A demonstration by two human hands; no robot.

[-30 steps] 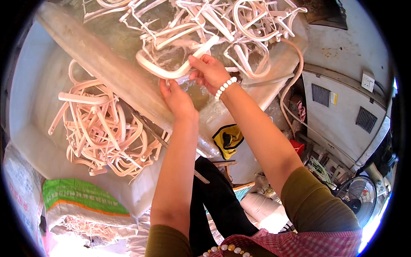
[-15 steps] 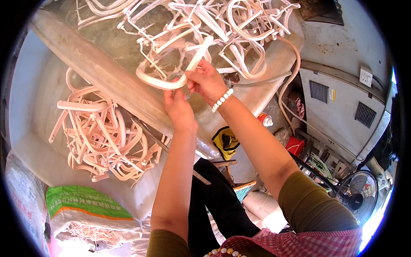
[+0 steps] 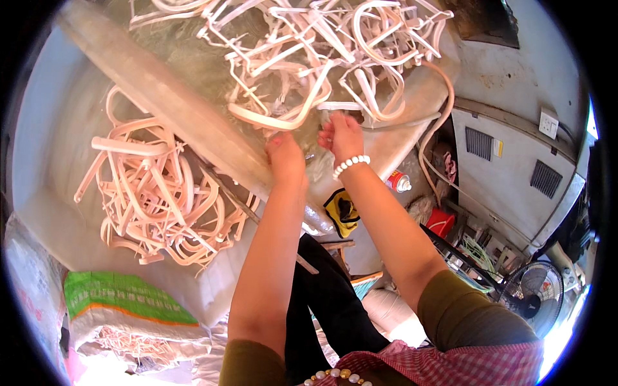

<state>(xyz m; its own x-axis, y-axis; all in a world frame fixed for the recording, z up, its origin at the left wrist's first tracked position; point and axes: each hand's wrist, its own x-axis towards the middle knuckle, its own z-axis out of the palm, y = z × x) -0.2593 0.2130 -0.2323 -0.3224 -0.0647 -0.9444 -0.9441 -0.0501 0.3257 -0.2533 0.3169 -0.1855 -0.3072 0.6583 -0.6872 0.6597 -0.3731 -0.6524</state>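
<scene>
My left hand (image 3: 284,154) is curled just below a curved pale pink plastic strip (image 3: 273,121), its fingertips partly hidden; what it holds, if anything, I cannot make out. To its right, my right hand (image 3: 342,136) has loosely bent fingers, somewhat apart, with no strip visible in them. A short straight pale bar (image 3: 340,105) lies just beyond those fingers. The curved strip rests at the near edge of a tangled heap of moulded plastic parts (image 3: 315,38) with thin connecting runners. A small shiny thing (image 3: 309,156) shows between my hands, too small to name.
A thick pale rim (image 3: 148,83) separates this heap from another pile of pink curved strips (image 3: 161,193) on the left. An open woven sack (image 3: 129,299) stands below it. On the right are a hose (image 3: 444,96), a grey cabinet (image 3: 515,161), a spray can (image 3: 399,181) and a fan (image 3: 531,293).
The curved strip has left my right hand's grasp and lies against the heap. My right hand has moved right and slightly down; my left hand has shifted slightly right.
</scene>
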